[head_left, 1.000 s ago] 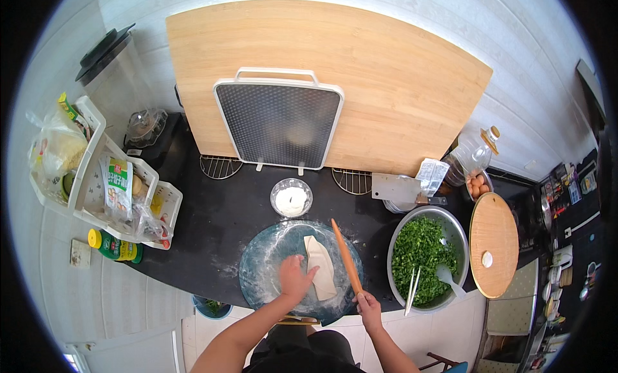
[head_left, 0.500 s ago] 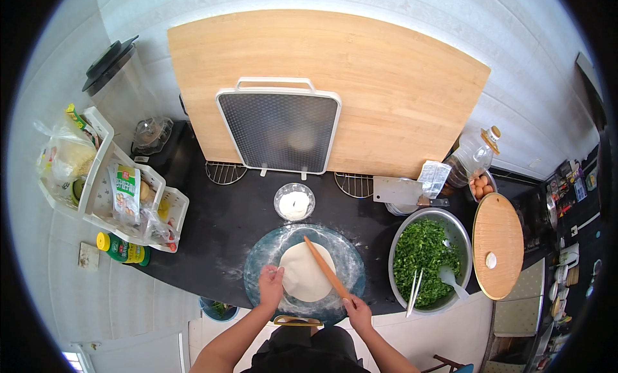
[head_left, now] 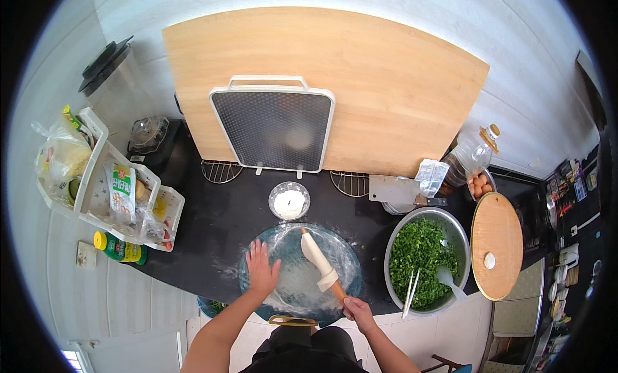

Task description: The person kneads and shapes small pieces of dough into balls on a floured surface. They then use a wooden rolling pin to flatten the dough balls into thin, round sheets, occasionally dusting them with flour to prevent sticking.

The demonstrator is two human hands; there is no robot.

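Note:
A floured, round blue-green board [head_left: 296, 287] lies at the counter's near edge. Over its right half slants a wooden rolling pin [head_left: 339, 293], with a pale sheet of dough [head_left: 315, 256] wrapped around most of its length. My right hand [head_left: 358, 310] grips the pin's near end. My left hand [head_left: 261, 268] is open, its fingers spread over the left part of the board, holding nothing. Beyond the board stands a clear bowl of white flour [head_left: 289, 201].
To the right, a steel bowl [head_left: 390, 296] holds chopped greens, tongs and a spatula. Beside it is a round wooden tray [head_left: 497, 231] bearing a small white lump. A cleaver [head_left: 394, 189] lies behind the bowl. White baskets [head_left: 96, 212] stand left; a large wooden board [head_left: 386, 83] leans behind.
The dough disc that lay flat on the board is now rolled around the pin. My left hand has left the dough's edge, moved slightly left and farther forward, and spread its fingers.

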